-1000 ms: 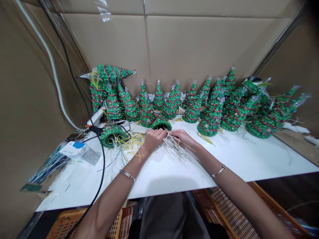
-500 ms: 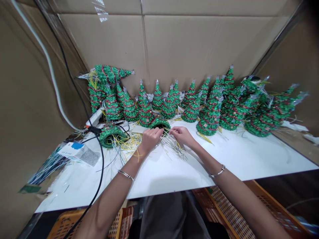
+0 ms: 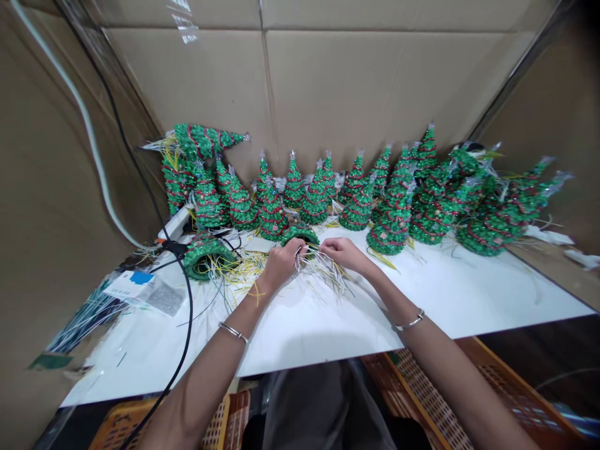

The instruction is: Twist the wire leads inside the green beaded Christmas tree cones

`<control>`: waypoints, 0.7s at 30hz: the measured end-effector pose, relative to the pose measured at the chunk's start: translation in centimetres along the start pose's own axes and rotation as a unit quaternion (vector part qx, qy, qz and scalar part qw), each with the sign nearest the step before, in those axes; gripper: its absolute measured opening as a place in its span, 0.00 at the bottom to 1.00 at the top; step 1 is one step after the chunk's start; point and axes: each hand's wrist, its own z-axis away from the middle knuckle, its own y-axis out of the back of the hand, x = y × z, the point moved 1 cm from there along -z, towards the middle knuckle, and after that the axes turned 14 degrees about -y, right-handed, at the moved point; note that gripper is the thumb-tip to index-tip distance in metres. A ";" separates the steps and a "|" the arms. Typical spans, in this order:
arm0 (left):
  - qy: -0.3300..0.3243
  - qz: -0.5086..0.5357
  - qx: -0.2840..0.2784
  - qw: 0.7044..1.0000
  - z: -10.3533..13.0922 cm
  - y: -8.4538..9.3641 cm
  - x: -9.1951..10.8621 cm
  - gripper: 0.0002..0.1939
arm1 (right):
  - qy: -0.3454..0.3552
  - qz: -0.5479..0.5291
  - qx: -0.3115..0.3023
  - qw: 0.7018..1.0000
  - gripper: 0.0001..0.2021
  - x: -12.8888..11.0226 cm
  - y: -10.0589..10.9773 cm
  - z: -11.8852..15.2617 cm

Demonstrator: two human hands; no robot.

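Observation:
A green tinsel tree lies on its side with its round open base facing me, and white and yellow wires spill out of it onto the white table. My left hand is closed on wires at the left of the opening. Just to the right, my right hand pinches the thin wires between thumb and fingers. A second tree on its side, its hollow base toward me, lies to the left among loose yellow wires.
Several upright trees line the back of the white table. At the left are a white box, a bundle of wires and a black cable. Orange crates stand below the front edge.
My left hand has shifted slightly down and left, away from the tree's opening. My right hand stays almost in place. The whole view has moved a little.

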 end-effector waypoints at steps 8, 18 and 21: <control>0.050 -0.002 -0.001 0.999 -0.1 0.2 0.2 0.20 | -0.016 -0.019 -0.049 0.998 0.13 0.2 -0.1 0.0; 0.104 0.042 -0.010 0.994 -0.6 1.3 1.4 0.22 | 0.022 -0.017 -0.042 0.999 0.12 0.6 -0.2 -0.2; 0.062 0.001 -0.017 0.998 -0.8 1.5 1.5 0.21 | 0.015 -0.068 -0.070 0.995 0.12 0.4 -0.3 0.0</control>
